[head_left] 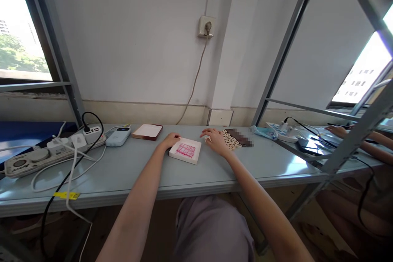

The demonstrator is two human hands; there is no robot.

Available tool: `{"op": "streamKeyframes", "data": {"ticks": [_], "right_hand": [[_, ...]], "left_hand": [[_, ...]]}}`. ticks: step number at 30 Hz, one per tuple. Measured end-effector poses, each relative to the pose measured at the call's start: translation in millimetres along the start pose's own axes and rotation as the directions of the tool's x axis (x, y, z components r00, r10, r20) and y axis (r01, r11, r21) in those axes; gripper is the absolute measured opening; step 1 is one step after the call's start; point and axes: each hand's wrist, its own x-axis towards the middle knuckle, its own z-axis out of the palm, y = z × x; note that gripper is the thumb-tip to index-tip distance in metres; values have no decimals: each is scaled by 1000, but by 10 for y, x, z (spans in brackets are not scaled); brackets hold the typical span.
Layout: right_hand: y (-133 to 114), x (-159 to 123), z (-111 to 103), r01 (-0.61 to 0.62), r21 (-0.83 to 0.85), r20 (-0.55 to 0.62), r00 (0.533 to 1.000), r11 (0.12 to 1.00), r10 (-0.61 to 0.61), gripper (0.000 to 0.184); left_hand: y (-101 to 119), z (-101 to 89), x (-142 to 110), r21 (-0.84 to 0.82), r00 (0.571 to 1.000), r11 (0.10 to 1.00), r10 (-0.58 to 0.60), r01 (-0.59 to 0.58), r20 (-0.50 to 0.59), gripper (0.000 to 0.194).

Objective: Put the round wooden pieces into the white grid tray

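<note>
A small white box (185, 151) with a pink grid pattern on top lies on the grey table (129, 172) in front of me. My left hand (170, 139) rests curled against the box's far left corner, touching it. My right hand (215, 138) lies just right of the box, fingers spread and bent over the table, next to a heap of small pale pieces (231, 139). Whether it pinches a piece I cannot make out.
A flat red-edged white lid (147, 132) and a light blue device (118, 136) sit at left, beside a power strip (46, 153) with chargers and trailing cables. Another person's arms (362, 139) work at the far right, past a slanted metal frame post (346, 153).
</note>
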Motion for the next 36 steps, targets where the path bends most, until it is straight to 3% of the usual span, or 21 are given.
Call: {"op": "streamKeyframes", "data": {"ticks": [2, 5, 7, 10, 15, 18, 20, 24, 27, 31, 33, 36], "right_hand": [[-138, 58, -14, 47, 148, 23, 998, 988, -51, 35], [-399, 172, 83, 137, 293, 242, 947, 946, -212, 33], [-559, 258, 197, 119, 275, 376, 900, 954, -221, 31], [-696, 376, 325, 77, 203, 503, 847, 976, -172, 33], [-711, 455, 293, 16, 137, 496, 864, 990, -82, 55], [-714, 436, 212, -68, 119, 558, 830, 991, -10, 47], [-701, 395, 127, -74, 94, 547, 837, 993, 11, 35], [-522, 210, -191, -65, 106, 314, 949, 992, 29, 29], [-288, 6, -506, -77, 179, 160, 986, 981, 48, 34], [-113, -260, -699, -57, 182, 293, 956, 982, 1, 36], [-120, -376, -628, -83, 102, 394, 919, 991, 36, 42], [-156, -523, -419, -121, 35, 513, 854, 992, 86, 65]], "left_hand": [[-33, 6, 29, 27, 1000, 1000, 8, -7, -12, 27], [-74, 2, 60, 190, 990, 981, 6, 21, -138, 27], [-88, -9, 62, 309, 972, 947, -9, 84, -236, 27], [-87, -36, 39, 395, 954, 908, -15, 138, -300, 28], [-61, -62, -11, 416, 954, 887, -81, 201, -288, 31], [-60, -60, -13, 410, 954, 890, -81, 201, -290, 32], [-61, -60, -10, 403, 954, 897, -63, 183, -294, 31], [-52, -65, -14, 398, 957, 906, -24, 143, -288, 30], [-48, -62, -16, 389, 960, 913, -11, 124, -279, 31], [-61, -55, -12, 371, 961, 922, -4, 110, -275, 29], [-68, -56, -12, 374, 959, 921, 2, 108, -282, 29], [-67, -59, -16, 397, 958, 911, 7, 112, -286, 29]]}}
